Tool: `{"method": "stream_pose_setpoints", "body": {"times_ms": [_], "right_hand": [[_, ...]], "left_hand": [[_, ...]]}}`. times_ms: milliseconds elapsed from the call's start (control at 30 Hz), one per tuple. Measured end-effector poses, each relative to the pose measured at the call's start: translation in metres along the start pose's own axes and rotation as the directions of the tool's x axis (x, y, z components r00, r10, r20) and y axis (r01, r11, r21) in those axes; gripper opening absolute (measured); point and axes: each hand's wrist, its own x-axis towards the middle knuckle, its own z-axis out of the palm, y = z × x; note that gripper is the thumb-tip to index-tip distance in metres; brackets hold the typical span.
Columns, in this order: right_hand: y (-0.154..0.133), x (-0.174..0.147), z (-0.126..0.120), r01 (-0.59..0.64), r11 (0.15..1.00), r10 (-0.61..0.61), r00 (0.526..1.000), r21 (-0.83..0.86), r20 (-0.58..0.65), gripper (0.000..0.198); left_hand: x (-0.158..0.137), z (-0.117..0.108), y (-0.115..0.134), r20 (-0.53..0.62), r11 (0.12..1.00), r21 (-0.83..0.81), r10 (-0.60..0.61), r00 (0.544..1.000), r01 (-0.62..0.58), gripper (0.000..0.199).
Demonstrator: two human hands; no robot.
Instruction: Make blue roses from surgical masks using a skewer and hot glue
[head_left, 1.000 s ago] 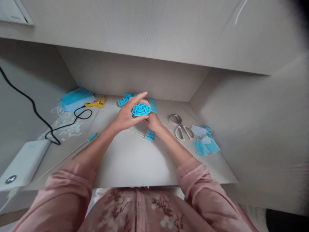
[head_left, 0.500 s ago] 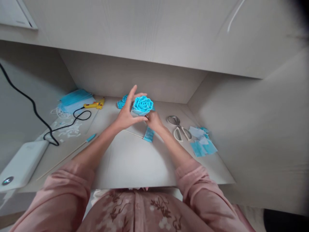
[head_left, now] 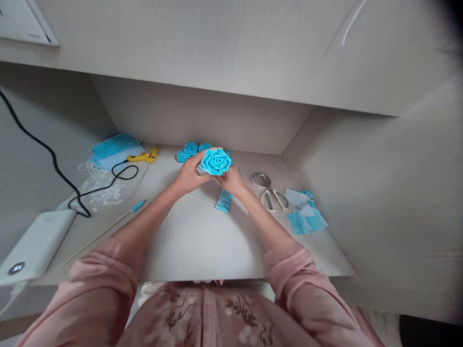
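A blue rose folded from mask-like fabric [head_left: 216, 161] is held up over the desk, its petals facing me. My left hand [head_left: 191, 171] curls round its left side and back, fingers closed against the petals. Under the bloom, my right hand [head_left: 232, 180] is closed at the rose's base; the bit it pinches is hidden. Just below, a blue pleated strip [head_left: 224, 200] lies on the desk, touching the end of a thin stick [head_left: 201, 199]. Behind my left hand sit several finished blue roses [head_left: 190, 148], partly covered.
To the left are a yellow glue gun [head_left: 146, 156] with a black cord, blue masks [head_left: 117, 147], white scraps [head_left: 106, 193], a blue-tipped stick [head_left: 103, 233] and a white power bank [head_left: 38, 246]. Scissors [head_left: 268, 192] and cut blue pieces [head_left: 307, 220] lie right. A panel overhangs the desk.
My left hand's raised, spread fingers have closed in round the rose. The bloom has shifted slightly right and down, uncovering more of the roses behind.
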Motion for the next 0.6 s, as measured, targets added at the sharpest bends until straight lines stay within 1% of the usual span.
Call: {"method": "stream_pose_setpoints", "body": {"times_ms": [67,100,133,167,267,300,367,500,600], "right_hand": [[-0.003,0.000,-0.003,0.007,0.999,-0.008,1.000,0.040,0.008,0.017],[-0.004,0.000,-0.004,0.011,0.997,-0.012,1.000,0.070,0.011,0.019],[-0.006,0.000,-0.005,0.010,0.995,-0.011,1.000,0.101,0.011,0.020],[-0.007,0.000,-0.006,0.005,0.992,-0.006,1.000,0.125,0.008,0.021],[-0.009,0.000,-0.005,-0.020,0.990,0.020,1.000,0.137,0.006,0.021],[-0.009,0.000,-0.004,-0.023,0.992,0.022,1.000,0.128,0.008,0.020],[-0.008,0.000,-0.001,-0.016,0.993,0.014,1.000,0.117,0.015,0.020],[-0.007,0.001,0.004,-0.008,0.993,0.003,0.999,0.118,0.038,0.021],[-0.004,0.002,0.000,-0.016,0.995,0.013,0.999,0.102,0.031,0.017]], "left_hand": [[0.001,0.003,0.001,-0.006,0.999,-0.003,-0.037,0.999,0.037,0.067],[0.001,0.004,0.001,-0.007,0.998,0.005,-0.058,0.998,0.058,0.070],[0.002,0.005,0.000,-0.011,0.997,0.017,-0.081,0.997,0.081,0.069],[0.002,0.005,0.000,-0.014,0.994,0.027,-0.102,0.995,0.102,0.063],[0.004,0.006,-0.002,-0.045,0.991,0.033,-0.131,0.990,0.133,0.036],[0.004,0.006,-0.002,-0.059,0.991,0.029,-0.129,0.990,0.131,0.033],[0.004,0.006,-0.003,-0.072,0.991,0.021,-0.130,0.989,0.132,0.034],[0.003,0.006,-0.005,-0.060,0.993,0.017,-0.120,0.991,0.121,0.043],[0.004,0.005,-0.007,-0.041,0.996,0.022,-0.090,0.995,0.091,0.046]]}}
